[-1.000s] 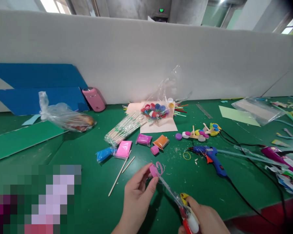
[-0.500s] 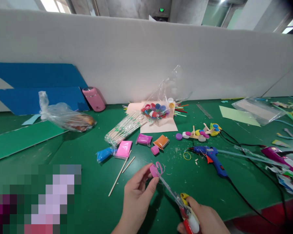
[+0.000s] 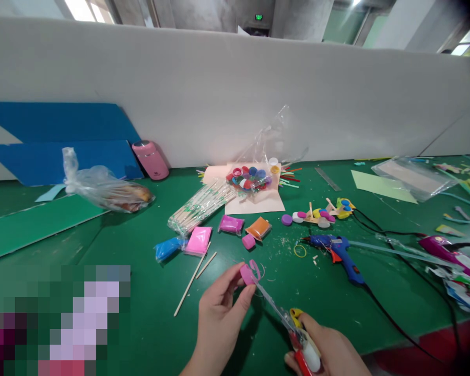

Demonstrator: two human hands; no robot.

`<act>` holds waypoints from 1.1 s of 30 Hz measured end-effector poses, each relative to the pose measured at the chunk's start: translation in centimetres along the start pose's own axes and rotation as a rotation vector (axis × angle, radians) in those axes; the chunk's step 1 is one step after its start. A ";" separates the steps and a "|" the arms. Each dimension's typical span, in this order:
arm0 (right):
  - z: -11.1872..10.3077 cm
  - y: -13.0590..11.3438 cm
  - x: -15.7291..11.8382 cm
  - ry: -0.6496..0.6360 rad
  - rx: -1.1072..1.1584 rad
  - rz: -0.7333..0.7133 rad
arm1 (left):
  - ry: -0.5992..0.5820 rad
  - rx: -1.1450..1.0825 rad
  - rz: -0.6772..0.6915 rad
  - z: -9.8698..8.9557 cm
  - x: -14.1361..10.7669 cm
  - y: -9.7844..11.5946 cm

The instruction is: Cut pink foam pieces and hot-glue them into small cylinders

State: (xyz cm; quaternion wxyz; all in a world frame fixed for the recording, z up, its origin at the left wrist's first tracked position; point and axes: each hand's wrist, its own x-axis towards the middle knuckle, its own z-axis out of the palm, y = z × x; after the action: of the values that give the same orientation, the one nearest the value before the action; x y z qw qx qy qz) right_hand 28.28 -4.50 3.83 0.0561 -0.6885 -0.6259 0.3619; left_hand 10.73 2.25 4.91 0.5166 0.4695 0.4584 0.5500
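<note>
Between the thumb and fingers of my left hand (image 3: 223,308) is a pink bottle cap (image 3: 247,274). A thin pink strip (image 3: 255,267) curls from the cap's right side. My right hand (image 3: 325,347) grips scissors (image 3: 276,308) with yellow, red and white handle parts; their blades point up and left, tips at the cap's edge. Beyond the hands lies another pink cap (image 3: 248,241), near an orange packet (image 3: 259,228) and a magenta packet (image 3: 231,224). Two wooden sticks (image 3: 188,290) rest left of my left hand.
A blue glue gun (image 3: 337,250) with its cord lies to the right, below a row of joined caps and sticks (image 3: 321,215). Farther back are bagged wooden sticks (image 3: 201,206), a clear bag of coloured caps (image 3: 250,180) and a pink flask (image 3: 151,159) against the white partition (image 3: 203,99).
The scissors and my right hand have shifted very slightly downward. My left hand and the cap stay almost in place.
</note>
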 end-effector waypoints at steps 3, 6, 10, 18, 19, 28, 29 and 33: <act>-0.1 -0.3 0.0 -0.009 0.033 -0.023 | 0.014 0.039 0.034 0.0 0.0 -0.3; 0.1 -0.5 0.0 -0.011 0.061 -0.025 | 0.014 0.094 0.081 -0.1 0.0 -0.8; 0.3 -0.3 0.0 0.001 0.032 -0.020 | 0.014 0.223 0.177 -0.5 -0.1 -1.2; 0.4 -0.2 0.1 0.058 -0.038 -0.022 | -0.015 0.361 0.242 -0.8 0.2 -0.6; 0.3 -0.3 0.0 0.050 -0.035 -0.029 | -0.024 0.347 0.227 -0.7 0.3 -0.5; -0.8 -0.9 -0.3 0.016 0.012 -0.090 | -0.045 0.331 0.203 -0.7 0.0 -0.9; -0.6 -0.8 -0.3 0.027 0.018 -0.094 | -0.045 0.336 0.208 -0.7 0.0 -0.9; 0.2 -0.6 -0.1 0.067 0.036 -0.082 | -0.024 0.349 0.248 -0.6 0.1 -0.8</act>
State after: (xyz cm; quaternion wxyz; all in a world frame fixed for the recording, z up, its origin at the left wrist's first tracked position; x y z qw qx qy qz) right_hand 27.72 -4.54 4.07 0.1042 -0.6731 -0.6448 0.3470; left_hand 10.23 2.36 3.99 0.3613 0.6112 0.4793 0.5159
